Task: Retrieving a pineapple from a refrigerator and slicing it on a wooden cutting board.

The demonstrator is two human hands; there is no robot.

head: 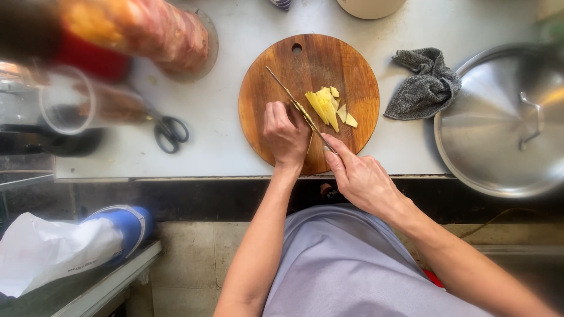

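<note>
A white counter [211, 147] runs under both hands. Well to the right of the right hand sits a big steel pot lid [499, 123] with a handle on top, and between it and the hands lies a crumpled grey cloth [424, 87]. Far to the left of the left hand there is a blurred clear jar [67, 100] and, closer in, black-handled scissors [170, 132] flat on the counter.

Directly under the hands is a round wooden board [282, 64] with a hole near its far edge. The left hand [286, 136] rests on the board's near part, fingers curled down against the wood; whether anything is pinned under them cannot be told. The right hand [361, 176] hangs over the board's near right edge, gripping the handle of a thin knife [294, 100], forefinger stretched along it. The blade slants away up and to the left, passing just beside the left hand's fingers.

The pale yellow slices [326, 107] lie in a small heap on the board, just beyond the right hand and right of the blade, close to the left hand's fingertips
</note>
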